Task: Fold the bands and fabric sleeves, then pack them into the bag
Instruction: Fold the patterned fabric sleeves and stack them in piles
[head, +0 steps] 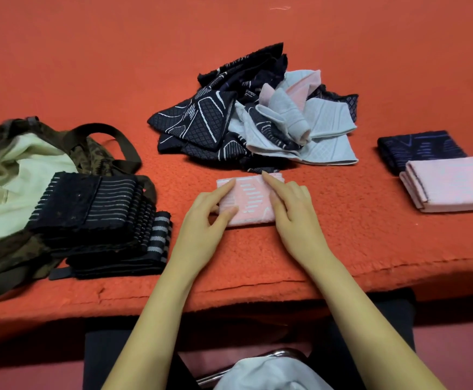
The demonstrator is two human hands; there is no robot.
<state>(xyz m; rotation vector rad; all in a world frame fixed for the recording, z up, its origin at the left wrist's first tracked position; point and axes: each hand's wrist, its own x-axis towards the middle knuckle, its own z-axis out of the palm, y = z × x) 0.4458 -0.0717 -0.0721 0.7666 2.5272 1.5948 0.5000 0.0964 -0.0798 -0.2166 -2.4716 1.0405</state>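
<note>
A folded pink fabric sleeve [250, 202] with white dashes lies on the red table near the front edge. My left hand [205, 220] rests on its left side, thumb at the near edge and fingers laid over the top. My right hand [293, 209] presses its right side with straight fingers, index finger pointing to the far corner. Behind it sits a loose pile of dark patterned and pale blue sleeves [255, 116]. A stack of folded black striped bands [100, 218] lies at the left, against the open camouflage bag [13, 175] with its pale lining.
Two folded sleeves lie at the right: a navy one [418, 149] and a pink one [452, 184] partly over it. The red table covering [370, 235] ends at a front edge just before my lap. A pale cloth [269, 374] lies on my lap.
</note>
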